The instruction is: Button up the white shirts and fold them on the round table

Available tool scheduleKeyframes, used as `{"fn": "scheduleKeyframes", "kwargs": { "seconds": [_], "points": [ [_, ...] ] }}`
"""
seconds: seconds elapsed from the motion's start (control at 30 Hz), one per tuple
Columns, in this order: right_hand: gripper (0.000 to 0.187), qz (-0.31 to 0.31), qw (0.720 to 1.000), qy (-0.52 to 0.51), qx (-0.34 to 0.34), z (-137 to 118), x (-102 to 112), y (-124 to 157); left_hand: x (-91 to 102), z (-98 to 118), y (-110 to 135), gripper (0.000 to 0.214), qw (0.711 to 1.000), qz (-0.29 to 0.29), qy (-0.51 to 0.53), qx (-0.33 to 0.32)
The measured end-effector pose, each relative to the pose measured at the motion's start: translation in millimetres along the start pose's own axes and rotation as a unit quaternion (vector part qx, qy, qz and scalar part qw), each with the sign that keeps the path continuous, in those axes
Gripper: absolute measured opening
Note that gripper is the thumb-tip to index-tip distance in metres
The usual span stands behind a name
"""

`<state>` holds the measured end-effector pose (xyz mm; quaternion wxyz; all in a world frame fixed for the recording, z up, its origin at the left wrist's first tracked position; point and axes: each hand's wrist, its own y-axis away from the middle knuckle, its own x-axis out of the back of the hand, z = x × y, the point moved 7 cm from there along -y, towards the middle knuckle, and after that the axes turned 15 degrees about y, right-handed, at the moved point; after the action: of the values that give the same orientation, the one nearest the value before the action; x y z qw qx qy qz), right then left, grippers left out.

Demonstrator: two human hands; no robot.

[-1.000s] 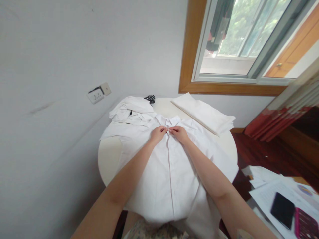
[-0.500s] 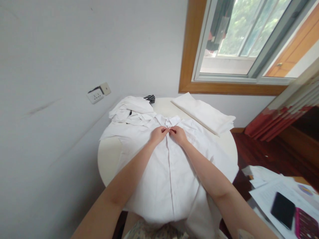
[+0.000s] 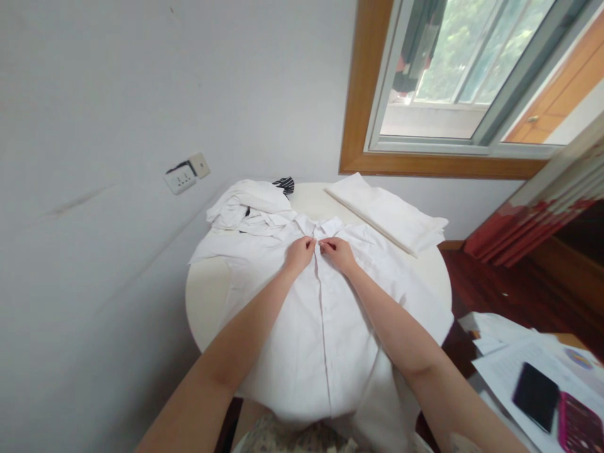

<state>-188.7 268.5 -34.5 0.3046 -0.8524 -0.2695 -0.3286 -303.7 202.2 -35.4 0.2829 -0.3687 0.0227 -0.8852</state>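
A white button-up shirt (image 3: 297, 340) lies front side up over a round table, its collar toward the wall and its lower edge hanging over the near side. Just below the collar, my left hand (image 3: 300, 253) pinches the front edge of the shirt. Close beside it, my right hand (image 3: 338, 254) pinches at the same placket, thumb and forefinger together. The fingertips of both hands almost meet. Any button between them is too small to make out.
Rumpled white clothes (image 3: 250, 204) with a black striped piece (image 3: 285, 185) lie at the table's (image 3: 207, 308) back left. A folded white cloth (image 3: 387, 211) is at back right. Papers, a black phone (image 3: 536, 396) and a pink-edged object (image 3: 580, 425) lie at lower right.
Both hands stay at the placket below the collar. The right fingertips have shifted slightly, and a little more of the collar shows above the hands.
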Motion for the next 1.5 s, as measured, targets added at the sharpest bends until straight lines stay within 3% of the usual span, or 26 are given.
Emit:
{"fn": "scheduleKeyframes", "kwargs": {
  "seconds": [0.13,0.37,0.53,0.73,0.93,1.17,1.27,1.37,1.5],
  "points": [
    [0.025,0.009,0.999,0.017,-0.028,0,-2,0,-3.2,-2,-2,0.029,1.0,-0.01,0.016,-0.013],
    [0.026,0.007,0.995,0.094,0.016,-11,-4,-1,-5.6,-7,-5,0.029,0.996,-0.032,0.079,-0.024],
    [0.025,-0.005,0.998,0.059,-0.003,-2,-11,-9,-4.0,-4,-4,0.029,0.995,-0.036,0.089,-0.04],
    [0.03,0.009,0.999,0.018,-0.032,5,-15,-20,0.6,13,2,0.025,0.993,0.013,-0.022,-0.117],
    [0.034,0.026,0.999,0.011,-0.031,2,-8,-11,3.6,14,0,0.028,0.991,-0.029,0.013,-0.133],
    [0.024,-0.09,0.992,-0.077,-0.04,7,-3,-7,3.2,5,-5,0.028,0.982,-0.137,0.099,-0.088],
    [0.02,-0.154,0.983,-0.087,-0.054,4,1,1,8.3,6,-3,0.025,0.982,-0.158,0.082,-0.059],
    [0.021,-0.188,0.982,-0.008,-0.035,-6,7,18,20.0,13,10,0.021,0.989,-0.144,0.0,-0.044],
    [0.023,-0.168,0.981,0.094,-0.007,-25,14,45,21.7,23,46,0.019,0.987,-0.152,-0.027,-0.036]
  ]
}}
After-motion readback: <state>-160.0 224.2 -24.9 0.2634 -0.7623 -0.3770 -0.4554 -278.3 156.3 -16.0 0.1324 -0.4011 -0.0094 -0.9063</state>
